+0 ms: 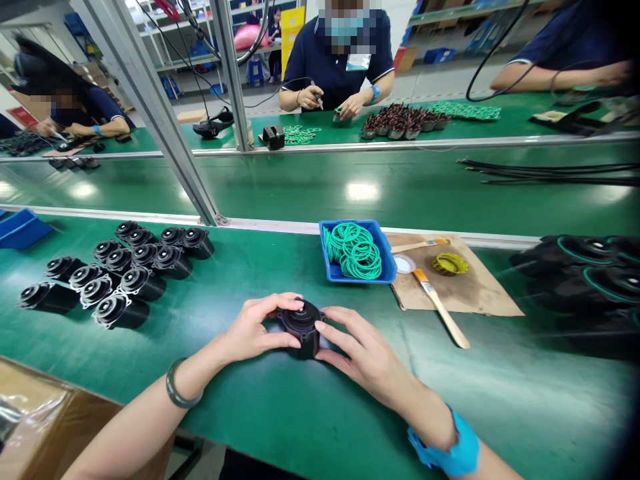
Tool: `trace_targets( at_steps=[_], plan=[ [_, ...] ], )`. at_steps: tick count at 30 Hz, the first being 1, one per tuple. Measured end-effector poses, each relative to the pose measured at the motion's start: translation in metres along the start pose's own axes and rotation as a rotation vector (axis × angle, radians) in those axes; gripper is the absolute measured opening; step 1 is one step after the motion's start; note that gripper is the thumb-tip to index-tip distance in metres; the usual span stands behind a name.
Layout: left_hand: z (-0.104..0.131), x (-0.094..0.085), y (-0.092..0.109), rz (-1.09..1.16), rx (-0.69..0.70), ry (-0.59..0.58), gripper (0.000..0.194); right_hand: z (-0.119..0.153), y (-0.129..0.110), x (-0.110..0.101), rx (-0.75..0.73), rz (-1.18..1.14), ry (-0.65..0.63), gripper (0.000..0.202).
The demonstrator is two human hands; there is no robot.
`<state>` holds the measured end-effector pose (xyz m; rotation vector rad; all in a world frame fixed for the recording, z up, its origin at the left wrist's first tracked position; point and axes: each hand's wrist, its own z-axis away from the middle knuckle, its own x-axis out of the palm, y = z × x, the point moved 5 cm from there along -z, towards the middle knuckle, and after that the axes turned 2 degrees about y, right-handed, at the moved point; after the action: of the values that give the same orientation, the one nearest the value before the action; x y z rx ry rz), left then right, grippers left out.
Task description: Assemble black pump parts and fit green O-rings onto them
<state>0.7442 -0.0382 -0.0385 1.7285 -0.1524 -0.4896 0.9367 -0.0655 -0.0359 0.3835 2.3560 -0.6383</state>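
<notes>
A black cylindrical motor housing (303, 321) stands upright on the green table in front of me. My left hand (255, 327) wraps round its left side, fingers over the top edge and thumb low on the wall. From the right, my right hand (357, 347) grips the same housing with fingertips on its rim and side. Just beyond the hands sits a blue bin (363, 279) filled with green rubber rings (356, 250). A brush with a wooden handle (443, 310) lies to the right, its bristle end on brown cardboard (480, 293).
Several black motor housings (143, 283) stand in a group at left. More housings with green rings (595, 280) are at the right edge. A yellow ring-shaped container (450, 264) and a white lid (404, 264) rest on the cardboard. A metal post (150, 100) rises behind; a co-worker (340, 67) sits opposite.
</notes>
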Motion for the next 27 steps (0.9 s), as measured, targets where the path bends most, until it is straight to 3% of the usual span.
trace_targets(
  at_steps=[11,20,27],
  plan=[
    [-0.003,-0.001,0.002,-0.174,0.141,-0.045,0.039,-0.001,-0.003,-0.005,-0.067,0.111,-0.021,0.027],
    [-0.003,0.000,0.006,-0.268,0.268,-0.113,0.035,-0.002,-0.005,-0.012,-0.147,0.170,-0.085,0.025],
    [0.000,0.002,0.004,-0.346,0.477,-0.100,0.053,-0.001,-0.006,-0.011,-0.194,0.206,0.007,0.024]
  ],
)
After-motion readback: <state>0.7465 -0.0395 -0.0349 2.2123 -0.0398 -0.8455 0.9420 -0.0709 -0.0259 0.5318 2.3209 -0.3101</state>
